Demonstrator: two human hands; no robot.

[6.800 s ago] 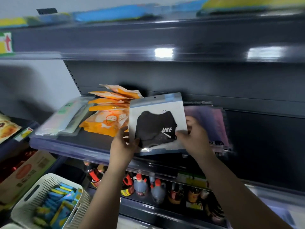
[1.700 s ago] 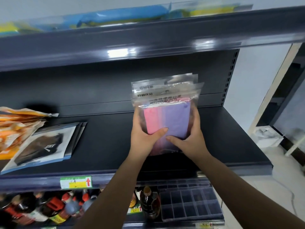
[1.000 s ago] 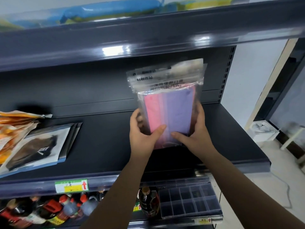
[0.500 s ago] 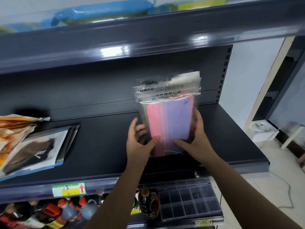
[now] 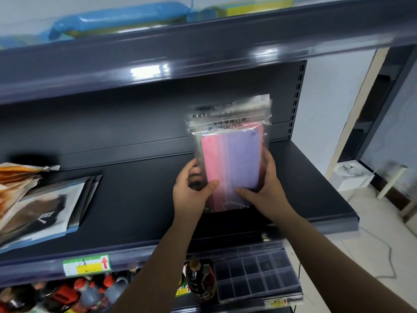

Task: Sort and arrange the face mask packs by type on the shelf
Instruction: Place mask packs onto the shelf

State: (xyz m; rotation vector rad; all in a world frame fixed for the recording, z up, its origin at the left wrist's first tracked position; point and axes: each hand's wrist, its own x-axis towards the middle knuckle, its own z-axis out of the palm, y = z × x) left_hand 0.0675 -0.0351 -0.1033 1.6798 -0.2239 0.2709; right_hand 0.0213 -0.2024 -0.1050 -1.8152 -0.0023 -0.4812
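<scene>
Both hands are holding a pink-purple pack (image 5: 230, 159) upright over the shelf (image 5: 135, 199), right of centre. The left hand (image 5: 191, 190) is gripping its lower left edge, fingers behind and thumb across the front; the right hand (image 5: 264, 188) is clasping the lower right edge the same way. Several clear packs seem to be stacked together here, though the blur is making the count unsure. At nine o'clock from them, well apart, black packs (image 5: 45, 206) are lying flat in a stack, with orange packs (image 5: 15, 179) just beyond, touching them. Bottles (image 5: 198, 281) are standing at six o'clock on the shelf below.
</scene>
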